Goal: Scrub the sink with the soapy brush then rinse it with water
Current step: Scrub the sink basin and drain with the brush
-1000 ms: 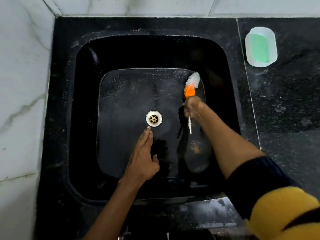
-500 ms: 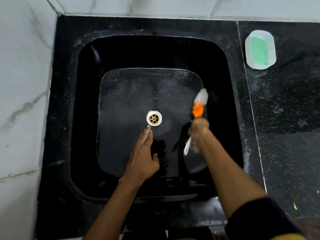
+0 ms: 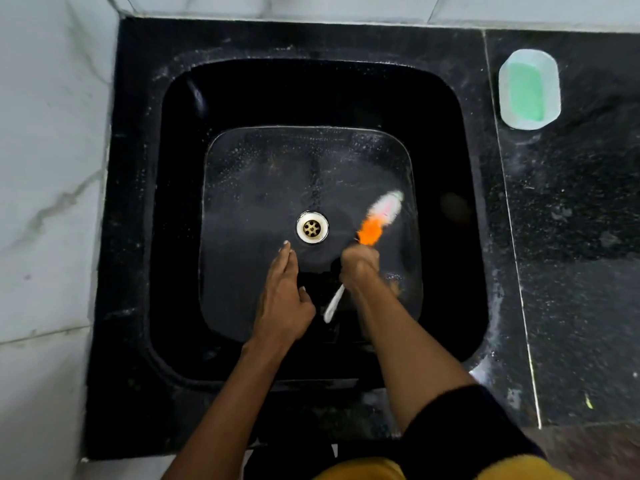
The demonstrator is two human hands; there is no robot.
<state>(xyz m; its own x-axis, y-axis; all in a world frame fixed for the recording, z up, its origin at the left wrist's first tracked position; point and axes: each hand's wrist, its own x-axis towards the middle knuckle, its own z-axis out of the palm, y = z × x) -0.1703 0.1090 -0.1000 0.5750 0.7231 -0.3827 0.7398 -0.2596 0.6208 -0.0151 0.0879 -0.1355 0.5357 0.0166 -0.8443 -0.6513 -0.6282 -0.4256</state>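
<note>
A black square sink (image 3: pixel 173 237) fills the middle of the view, its wet bottom dotted with droplets around a round metal drain (image 3: pixel 312 227). My right hand (image 3: pixel 358 268) grips a brush (image 3: pixel 375 221) with an orange and white head and a white handle. The blurred head lies on the sink bottom just right of the drain. My left hand (image 3: pixel 282 299) rests flat on the sink bottom below the drain, fingers straight and pointing at it.
A pale soap dish holding a green soap bar (image 3: pixel 528 90) sits on the black stone counter (image 3: pixel 571 271) at the upper right. White marble tiles (image 3: pixel 52 168) line the left and back. No tap is in view.
My right hand has drawn the brush from the far right of the sink bottom toward me and the drain. My left hand has stayed in place.
</note>
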